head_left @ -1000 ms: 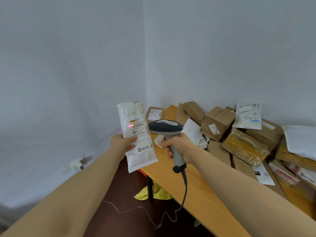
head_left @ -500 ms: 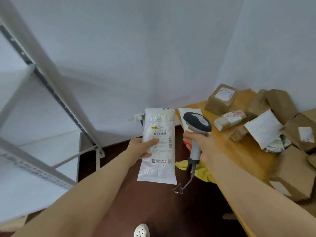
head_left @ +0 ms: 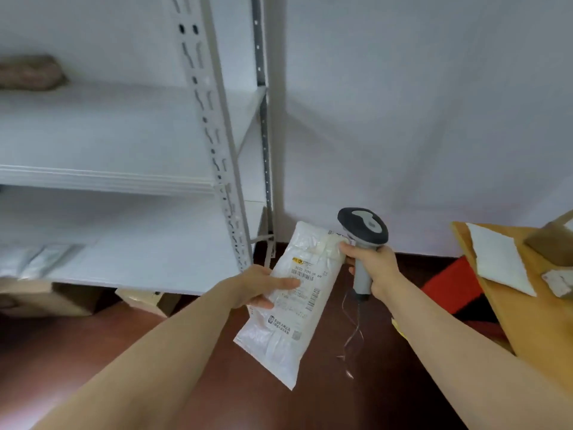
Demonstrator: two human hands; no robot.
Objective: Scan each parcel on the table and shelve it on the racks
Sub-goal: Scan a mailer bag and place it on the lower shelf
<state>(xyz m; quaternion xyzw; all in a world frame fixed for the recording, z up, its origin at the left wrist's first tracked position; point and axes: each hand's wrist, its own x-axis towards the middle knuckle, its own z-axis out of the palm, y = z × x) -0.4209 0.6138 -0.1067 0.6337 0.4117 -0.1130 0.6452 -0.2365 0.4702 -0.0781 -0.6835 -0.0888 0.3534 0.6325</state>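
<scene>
Left hand (head_left: 262, 285) grips white parcel (head_left: 290, 301) at frame centre, label up. Right hand (head_left: 370, 266) clamped on scanner (head_left: 362, 243) handle. Rack (head_left: 214, 125) upper left, worktop (head_left: 533, 330) right edge.

soft, even light; your view is a little smeared

a faint shadow falls on the wall (head_left: 403, 119) beside the rack uprights (head_left: 212, 135); the brown parcel (head_left: 29, 72) at far left blurs out, and those uprights lean and bow toward your frame edge.
</scene>
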